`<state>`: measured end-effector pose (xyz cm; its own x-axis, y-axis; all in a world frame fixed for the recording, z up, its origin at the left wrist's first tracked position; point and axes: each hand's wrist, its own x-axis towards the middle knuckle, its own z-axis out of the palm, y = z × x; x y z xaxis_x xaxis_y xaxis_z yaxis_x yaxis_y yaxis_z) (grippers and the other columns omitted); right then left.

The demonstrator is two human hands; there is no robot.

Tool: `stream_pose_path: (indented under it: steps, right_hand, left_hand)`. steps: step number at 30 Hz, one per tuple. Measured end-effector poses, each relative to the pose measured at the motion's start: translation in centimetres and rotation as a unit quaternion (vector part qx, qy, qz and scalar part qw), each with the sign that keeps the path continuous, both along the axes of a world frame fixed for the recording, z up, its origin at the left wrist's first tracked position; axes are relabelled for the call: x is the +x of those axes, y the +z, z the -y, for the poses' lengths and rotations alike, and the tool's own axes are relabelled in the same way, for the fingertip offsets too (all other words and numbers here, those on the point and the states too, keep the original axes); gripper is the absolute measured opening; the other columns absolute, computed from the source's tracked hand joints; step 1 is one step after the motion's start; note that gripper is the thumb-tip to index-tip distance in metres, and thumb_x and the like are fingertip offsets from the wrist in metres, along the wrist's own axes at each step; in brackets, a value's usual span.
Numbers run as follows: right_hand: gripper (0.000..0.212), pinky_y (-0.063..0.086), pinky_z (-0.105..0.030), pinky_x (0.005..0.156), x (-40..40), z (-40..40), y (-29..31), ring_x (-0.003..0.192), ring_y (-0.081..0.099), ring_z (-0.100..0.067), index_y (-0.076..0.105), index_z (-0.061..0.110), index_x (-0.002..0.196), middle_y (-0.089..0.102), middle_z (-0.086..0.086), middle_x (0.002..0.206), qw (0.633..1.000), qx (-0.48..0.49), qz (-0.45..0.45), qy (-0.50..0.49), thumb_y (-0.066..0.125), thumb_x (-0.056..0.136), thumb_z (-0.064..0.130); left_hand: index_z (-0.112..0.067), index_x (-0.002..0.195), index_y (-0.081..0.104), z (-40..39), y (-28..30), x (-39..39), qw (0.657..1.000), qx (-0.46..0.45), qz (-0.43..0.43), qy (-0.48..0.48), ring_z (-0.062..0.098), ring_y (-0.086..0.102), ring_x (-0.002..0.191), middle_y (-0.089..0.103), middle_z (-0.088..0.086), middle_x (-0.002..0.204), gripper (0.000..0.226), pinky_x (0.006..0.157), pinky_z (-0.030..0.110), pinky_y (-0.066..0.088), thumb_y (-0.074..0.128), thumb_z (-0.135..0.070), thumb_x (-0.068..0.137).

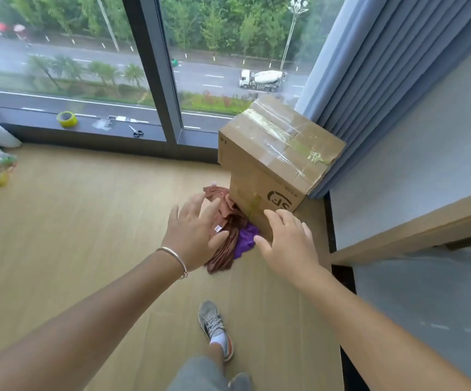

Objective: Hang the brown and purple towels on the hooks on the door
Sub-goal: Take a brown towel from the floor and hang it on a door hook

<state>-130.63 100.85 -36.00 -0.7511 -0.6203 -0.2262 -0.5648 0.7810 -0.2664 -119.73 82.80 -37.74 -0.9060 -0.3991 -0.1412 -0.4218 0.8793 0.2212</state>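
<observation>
Reaching down with both arms, the person is holding the left hand [193, 235] and the right hand [286, 244] over a crumpled heap on the wooden floor [87, 215], fingers spread and gripping nothing. The brown towel [225, 249] is lying bunched against the foot of a taped cardboard box [273, 156], with the purple towel [245, 239] tucked just beside it. Scissors [136, 131] and a yellow tape roll [66, 119] are sitting on the window ledge.
</observation>
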Motion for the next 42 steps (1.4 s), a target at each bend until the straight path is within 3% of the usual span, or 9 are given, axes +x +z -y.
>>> stream_pose_path:
  steps: [7, 11, 21, 27, 32, 35, 37, 39, 42]
  right_hand:
    - [0.063, 0.02, -0.041, 0.116, -2.9, 3.9, -10.7, 0.139, 0.029, -0.016, 0.03, 0.025, 0.148, 0.035, 0.002, 0.148, 0.994, 0.078, 0.051, 0.055, 0.048, 0.093, 0.05]
    - [0.062, 0.024, -0.042, 0.113, -4.6, 5.9, -18.2, 0.134, 0.035, -0.019, 0.034, 0.024, 0.145, 0.04, 0.0, 0.142, 0.985, 0.116, 0.076, 0.101, 0.053, 0.091, 0.047]
    - [0.059, 0.033, -0.042, 0.106, -10.2, 13.0, -43.3, 0.124, 0.044, -0.027, 0.042, 0.019, 0.139, 0.047, -0.005, 0.132, 0.96, 0.143, 0.113, 0.213, 0.059, 0.088, 0.042]
    - [0.053, 0.034, -0.044, 0.102, -13.6, 16.5, -58.7, 0.123, 0.042, -0.03, 0.048, 0.015, 0.133, 0.049, -0.008, 0.129, 0.954, 0.136, 0.081, 0.254, 0.062, 0.087, 0.038]
    - [0.049, 0.037, -0.046, 0.095, -18.1, 20.8, -68.9, 0.122, 0.042, -0.035, 0.051, 0.012, 0.129, 0.049, -0.012, 0.128, 0.939, 0.114, 0.008, 0.325, 0.063, 0.086, 0.033]
    - [0.043, 0.038, -0.047, 0.093, -20.4, 23.5, -73.4, 0.122, 0.041, -0.036, 0.052, 0.009, 0.125, 0.049, -0.015, 0.13, 0.927, 0.092, -0.033, 0.363, 0.06, 0.086, 0.025]
    - [0.05, 0.036, -0.047, 0.096, -21.5, 25.1, -75.5, 0.126, 0.038, -0.035, 0.049, 0.009, 0.13, 0.047, -0.016, 0.133, 0.913, 0.086, -0.048, 0.397, 0.061, 0.084, 0.024]
    - [0.059, 0.033, -0.047, 0.102, -22.3, 26.1, -76.7, 0.131, 0.035, -0.035, 0.047, 0.009, 0.133, 0.046, -0.017, 0.134, 0.892, 0.1, -0.059, 0.437, 0.066, 0.082, 0.031]
    - [0.064, 0.026, -0.047, 0.11, -22.8, 26.6, -77.0, 0.136, 0.028, -0.035, 0.054, 0.011, 0.129, 0.046, -0.019, 0.136, 0.855, 0.183, -0.083, 0.479, 0.072, 0.076, 0.042]
  left_hand:
    - [-0.029, 0.15, 0.022, 2.6, -11.0, -1.6, 0.993, 0.077, 0.066, 0.053, 0.026, 0.025, 0.139, 0.018, 0.006, 0.157, 0.068, 0.114, 0.045, 0.017, 0.044, -0.057, 0.092]
    - [-0.027, 0.15, 0.023, 3.6, -19.0, -2.6, 0.984, 0.111, 0.112, 0.082, 0.024, 0.021, 0.142, 0.017, 0.007, 0.157, 0.066, 0.116, 0.044, 0.013, 0.04, -0.056, 0.093]
    - [-0.023, 0.145, 0.035, 5.9, -42.4, -3.7, 0.945, 0.211, 0.157, 0.196, 0.024, 0.031, 0.138, 0.03, 0.007, 0.152, 0.061, 0.112, 0.039, 0.022, 0.048, -0.05, 0.092]
    - [-0.02, 0.137, 0.046, 8.3, -57.7, -7.9, 0.927, 0.237, 0.114, 0.266, 0.024, 0.048, 0.124, 0.045, 0.0, 0.14, 0.056, 0.099, 0.037, 0.038, 0.054, -0.049, 0.09]
    - [-0.019, 0.122, 0.06, 10.4, -69.2, -13.2, 0.915, 0.223, 0.063, 0.33, 0.022, 0.05, 0.12, 0.049, 0.001, 0.133, 0.056, 0.097, 0.036, 0.043, 0.054, -0.06, 0.084]
    - [-0.017, 0.101, 0.066, 11.1, -74.0, -16.0, 0.907, 0.203, 0.044, 0.366, 0.024, 0.053, 0.112, 0.054, 0.002, 0.123, 0.06, 0.09, 0.038, 0.046, 0.051, -0.071, 0.077]
    - [-0.017, 0.084, 0.063, 11.3, -76.4, -17.1, 0.908, 0.192, 0.041, 0.371, 0.025, 0.055, 0.105, 0.055, 0.004, 0.116, 0.061, 0.085, 0.04, 0.048, 0.05, -0.075, 0.074]
    - [-0.019, 0.087, 0.068, 11.4, -78.0, -17.5, 0.911, 0.191, 0.025, 0.365, 0.023, 0.055, 0.107, 0.055, 0.003, 0.117, 0.054, 0.086, 0.04, 0.048, 0.055, -0.07, 0.075]
    - [-0.029, 0.089, 0.073, 11.8, -78.8, -17.0, 0.909, 0.201, -0.019, 0.366, 0.019, 0.054, 0.111, 0.056, -0.002, 0.118, 0.023, 0.091, 0.038, 0.047, 0.064, -0.048, 0.081]
